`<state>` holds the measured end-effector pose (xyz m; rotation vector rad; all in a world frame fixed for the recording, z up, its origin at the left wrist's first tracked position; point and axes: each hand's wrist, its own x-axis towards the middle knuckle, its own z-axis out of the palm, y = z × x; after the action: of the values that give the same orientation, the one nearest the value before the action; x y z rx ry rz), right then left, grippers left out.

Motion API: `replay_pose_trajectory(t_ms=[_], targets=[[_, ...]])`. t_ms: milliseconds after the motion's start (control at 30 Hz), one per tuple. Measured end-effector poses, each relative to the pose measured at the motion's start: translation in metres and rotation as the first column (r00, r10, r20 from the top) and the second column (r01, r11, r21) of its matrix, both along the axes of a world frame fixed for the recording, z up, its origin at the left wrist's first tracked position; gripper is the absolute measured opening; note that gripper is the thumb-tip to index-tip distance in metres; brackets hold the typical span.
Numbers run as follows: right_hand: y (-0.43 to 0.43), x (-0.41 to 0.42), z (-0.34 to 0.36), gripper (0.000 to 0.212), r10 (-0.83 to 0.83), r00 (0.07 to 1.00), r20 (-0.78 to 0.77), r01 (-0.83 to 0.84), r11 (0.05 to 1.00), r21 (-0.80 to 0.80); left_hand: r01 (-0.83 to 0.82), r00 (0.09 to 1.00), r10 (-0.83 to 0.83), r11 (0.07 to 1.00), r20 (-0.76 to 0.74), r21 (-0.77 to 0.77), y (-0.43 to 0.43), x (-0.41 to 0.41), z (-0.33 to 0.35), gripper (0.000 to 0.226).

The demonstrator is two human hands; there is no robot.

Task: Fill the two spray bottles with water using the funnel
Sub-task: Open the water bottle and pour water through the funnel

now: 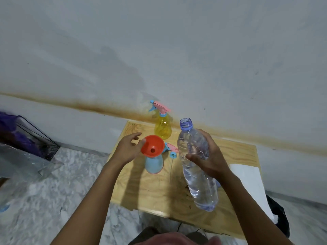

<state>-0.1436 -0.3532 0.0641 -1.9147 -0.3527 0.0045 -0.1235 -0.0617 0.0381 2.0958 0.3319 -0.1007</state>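
An orange funnel (153,147) sits in the neck of a light blue spray bottle (154,164) on the wooden table (159,195). My left hand (127,149) pinches the funnel's left rim with thumb and fingers. My right hand (208,160) grips a clear water bottle (198,167), uncapped, held off the table just right of the funnel, its mouth tilted slightly left. The blue bottle's pink and blue spray head (171,149) lies on the table behind it, its tube trailing toward me. A yellow spray bottle (162,128) with its spray head on stands at the table's far edge.
A white sheet (251,184) lies on the table's right side. A grey wall rises directly behind the table. A clear box (33,138) with purple contents and plastic wrap sit on the marble floor at left. A dark object (281,214) stands on the floor at right.
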Motion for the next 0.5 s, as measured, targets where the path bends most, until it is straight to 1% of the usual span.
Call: replay_pose_trajectory(t_ms=[267, 367, 500], targets=[[0.015, -0.004, -0.005, 0.076, 0.044, 0.997, -0.070, -0.047, 0.999, -0.028, -0.025, 0.995, 0.025, 1.000, 0.100, 0.007, -0.004, 0.002, -0.005, 0.028], [0.019, -0.005, -0.008, 0.073, 0.046, 0.996, -0.081, -0.051, 0.997, -0.063, -0.039, 0.993, 0.036, 0.999, 0.114, 0.025, -0.005, 0.003, -0.009, 0.024], [0.023, -0.005, -0.012, 0.073, 0.061, 0.993, -0.101, -0.071, 0.993, -0.099, -0.065, 0.991, 0.065, 0.998, 0.114, -0.004, -0.004, 0.006, -0.014, 0.020]])
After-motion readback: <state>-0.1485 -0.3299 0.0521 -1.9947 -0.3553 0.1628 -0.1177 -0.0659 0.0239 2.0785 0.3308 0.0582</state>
